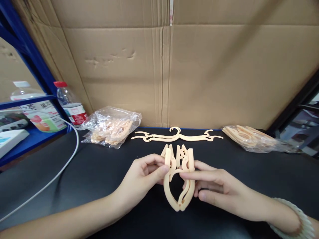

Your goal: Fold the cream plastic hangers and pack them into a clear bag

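A tall cardboard sheet [119, 49] backs the scene, the black counter [99, 172] stretching out below it, and here's the left bag [112, 127], the right bag [251, 137] across from it, and the spread hanger [194, 137] lying between them. Nearer in, it's the folded hanger [167, 191], between the left hand [147, 176] and the right hand [221, 186], at the counter's near side! Each grip is closed on one side of it, left thumb pressing, right fingers reaching over the frame. Danger here, I'd say: force a stiff joint and it could crack; push unevenly and a side might slip free, or a fingertip get pinched as the parts swing. And the looks: pale peach, smooth, plastic-looking, arms bowed to a point at the bottom, slim ends up top, and the little curved hook [171, 175] tucked inside.
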Tool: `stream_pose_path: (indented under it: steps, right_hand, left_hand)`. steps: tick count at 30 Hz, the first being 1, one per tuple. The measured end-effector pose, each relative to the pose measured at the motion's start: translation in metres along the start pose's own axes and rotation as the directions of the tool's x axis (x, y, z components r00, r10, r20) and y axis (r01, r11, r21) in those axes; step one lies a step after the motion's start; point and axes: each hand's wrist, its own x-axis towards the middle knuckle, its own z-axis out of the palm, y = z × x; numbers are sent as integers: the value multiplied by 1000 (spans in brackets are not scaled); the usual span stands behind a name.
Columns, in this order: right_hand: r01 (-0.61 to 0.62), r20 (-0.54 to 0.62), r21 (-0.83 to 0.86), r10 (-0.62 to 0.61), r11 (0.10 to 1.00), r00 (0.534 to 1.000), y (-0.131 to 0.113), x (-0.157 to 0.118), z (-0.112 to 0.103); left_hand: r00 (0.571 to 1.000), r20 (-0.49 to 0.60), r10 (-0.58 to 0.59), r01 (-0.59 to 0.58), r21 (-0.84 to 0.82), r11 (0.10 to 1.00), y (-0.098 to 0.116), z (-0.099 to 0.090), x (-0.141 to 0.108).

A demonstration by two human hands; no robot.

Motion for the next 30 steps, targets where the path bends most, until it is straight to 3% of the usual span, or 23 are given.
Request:
stream_pose_path:
  steps: [7, 15, 21, 30]
  right_hand:
    - [24, 56, -49, -21, 999, 998, -1, -4, 2]
    - [84, 65, -251, -70, 964, 995, -5, -7, -3]
    - [41, 129, -340, 3, 940, 992, -10, -8, -7]
    - [77, 133, -325, -36, 943, 990, -11, -8, -8]
  left_hand:
    - [996, 33, 79, -83, 128, 988, 3, 2, -3]
    - [1000, 10, -15, 15, 32, 999, 4, 3, -4]
    - [999, 31, -31, 29, 73, 997, 2, 6, -3]
    - [993, 55, 107, -116, 221, 968, 3, -1, -2]
